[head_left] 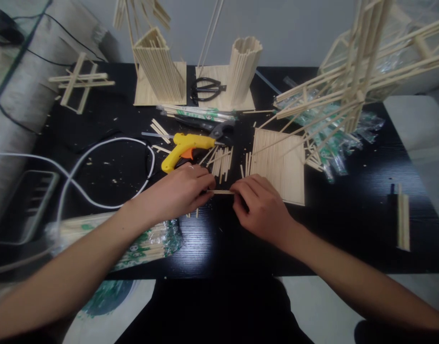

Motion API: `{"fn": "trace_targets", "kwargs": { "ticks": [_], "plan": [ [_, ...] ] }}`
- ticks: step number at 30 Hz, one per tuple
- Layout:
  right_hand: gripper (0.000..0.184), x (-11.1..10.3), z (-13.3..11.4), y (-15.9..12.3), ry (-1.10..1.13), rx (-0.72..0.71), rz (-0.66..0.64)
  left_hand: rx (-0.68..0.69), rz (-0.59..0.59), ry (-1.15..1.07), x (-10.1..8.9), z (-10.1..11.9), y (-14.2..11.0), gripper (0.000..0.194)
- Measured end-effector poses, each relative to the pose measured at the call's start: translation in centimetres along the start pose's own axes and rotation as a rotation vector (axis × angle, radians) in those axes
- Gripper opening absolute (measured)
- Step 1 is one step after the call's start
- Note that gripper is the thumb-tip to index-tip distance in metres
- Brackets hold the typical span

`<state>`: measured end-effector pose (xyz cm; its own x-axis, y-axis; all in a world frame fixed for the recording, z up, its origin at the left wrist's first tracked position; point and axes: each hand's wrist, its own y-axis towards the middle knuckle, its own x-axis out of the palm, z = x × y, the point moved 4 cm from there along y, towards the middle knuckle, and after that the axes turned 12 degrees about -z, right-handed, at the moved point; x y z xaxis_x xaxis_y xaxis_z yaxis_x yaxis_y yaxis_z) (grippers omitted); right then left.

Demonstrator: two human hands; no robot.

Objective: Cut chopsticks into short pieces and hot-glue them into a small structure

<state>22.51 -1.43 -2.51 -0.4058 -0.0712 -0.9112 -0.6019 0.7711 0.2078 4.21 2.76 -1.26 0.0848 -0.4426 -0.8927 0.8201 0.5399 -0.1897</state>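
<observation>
Through the head camera I see the left hand (189, 188) pinching one end of a thin wooden stick (222, 192), the right hand (261, 204) pinching its other end, short sticks (222, 162) just beyond, yellow glue gun (194, 142) near the left, slatted panel (281, 165) beside the right.

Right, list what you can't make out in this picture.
In the head view:
Thin stick: ends hidden by the left hand and right hand.
Wrapped stick bundle: partly hidden by the left forearm.
Large stick frame: cut off by the top and right edges.
Printed wrapper beyond the glue gun: lettering too small and blurred.
</observation>
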Motion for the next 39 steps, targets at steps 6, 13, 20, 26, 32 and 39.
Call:
{"fn": "trace_targets", "kwargs": {
  "ticks": [6,13,20,26,32,39],
  "plan": [
    [0.014,0.4,-0.3,0.3,0.017,-0.006,-0.020,0.046,0.041,-0.006,0.2,0.5,0.3,0.012],
    [0.015,0.7,-0.1,0.3,0.035,0.006,-0.032,0.037,0.030,-0.010,0.2,0.4,0.2,0.013],
    [0.015,0.7,0.0,0.4,0.042,-0.008,-0.072,0.065,0.039,0.012,0.0,1.2,0.4,0.015],
    [0.014,0.6,0.0,0.4,0.037,-0.006,-0.103,0.073,0.057,-0.031,0.1,1.1,0.4,0.016],
    [0.016,0.6,0.1,0.4,0.033,0.000,-0.110,0.073,0.060,-0.042,0.0,1.1,0.4,0.018],
    [0.014,0.6,0.1,0.4,0.038,-0.005,-0.120,0.085,0.060,-0.031,0.0,1.1,0.4,0.016]
  ]
}}
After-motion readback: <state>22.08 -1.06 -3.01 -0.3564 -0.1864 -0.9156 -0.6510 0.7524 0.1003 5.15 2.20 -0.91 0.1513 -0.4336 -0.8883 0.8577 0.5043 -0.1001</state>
